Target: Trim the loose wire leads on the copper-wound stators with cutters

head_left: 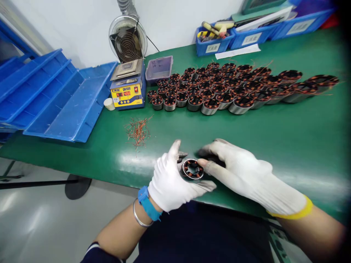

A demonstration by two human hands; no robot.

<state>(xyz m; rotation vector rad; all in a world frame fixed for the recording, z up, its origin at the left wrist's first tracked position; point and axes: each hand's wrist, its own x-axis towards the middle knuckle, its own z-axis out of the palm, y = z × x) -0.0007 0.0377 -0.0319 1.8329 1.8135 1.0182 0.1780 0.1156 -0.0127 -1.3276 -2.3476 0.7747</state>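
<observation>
A motor stator (192, 169), a metal ring with black insulation and copper windings inside, sits near the front of the green table. My left hand (175, 179), in a white glove, is wrapped around the stator's left and near sides. Coming in from the right, my gloved right hand (233, 166) has its thumb tip at the stator's right rim. Its fingers are apart and partly blurred, and I see nothing held in it. Ahead and to the left lies a small pile of cut copper wires (138, 131).
Several stators (210, 106) stand in rows at the back. A yellow and blue soldering station (127, 96) is beside a purple bin (159, 69). Blue trays (71, 106) lean at left, near a fume fan (128, 42). Blue tool bins (215, 45) line the wall.
</observation>
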